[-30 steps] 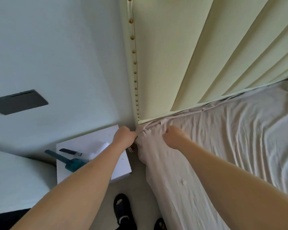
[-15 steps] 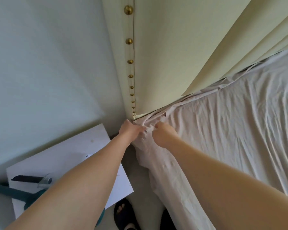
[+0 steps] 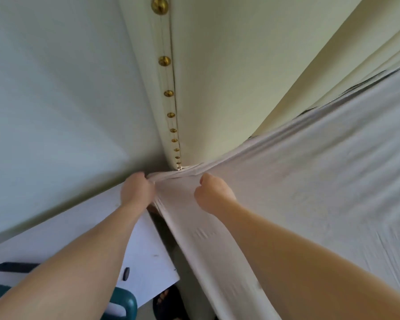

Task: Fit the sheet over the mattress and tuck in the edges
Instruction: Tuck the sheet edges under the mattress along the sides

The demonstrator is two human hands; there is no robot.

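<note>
Gripping the bunched sheet point(image 3: 298, 192) corner, the left hand point(image 3: 138, 190) pulls it taut at the mattress corner; the right hand point(image 3: 211, 192) is fisted on the sheet, its hold hidden. Best practice: draw fabric down evenly before tucking below the headboard point(image 3: 217, 77). No readable writing appears.
</note>
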